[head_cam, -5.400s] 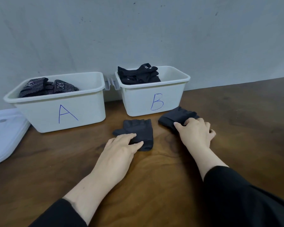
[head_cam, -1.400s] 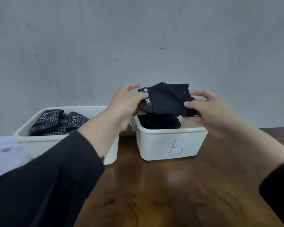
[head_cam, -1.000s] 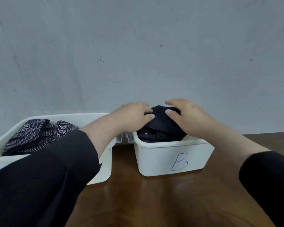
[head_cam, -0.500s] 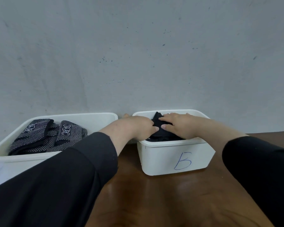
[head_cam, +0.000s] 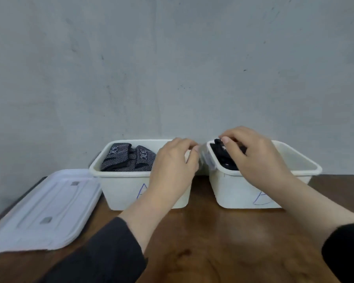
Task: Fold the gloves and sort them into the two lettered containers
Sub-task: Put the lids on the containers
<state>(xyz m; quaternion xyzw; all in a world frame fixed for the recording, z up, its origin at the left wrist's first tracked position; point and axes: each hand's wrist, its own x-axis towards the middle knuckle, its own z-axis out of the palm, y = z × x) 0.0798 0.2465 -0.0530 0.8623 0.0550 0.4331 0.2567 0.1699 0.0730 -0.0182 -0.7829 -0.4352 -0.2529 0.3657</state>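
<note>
Both hands over the lettered tubs
Right hand (head_cam: pixel 260 158) fingers curl onto black gloves (head_cam: pixel 225 158) in tub B (head_cam: pixel 294 160); left hand (head_cam: pixel 172 162) fingers curl, hiding tub A (head_cam: pixel 119 186)'s corner; lids (head_cam: pixel 41 209) lie left.

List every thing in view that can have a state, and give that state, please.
Container A: open, holds folded grey patterned gloves.
Container B: open, holds black gloves.
Lids: off, stacked on the table.
Left hand: over container A's right end, grip unclear.
Right hand: fingers on the black gloves.
</note>
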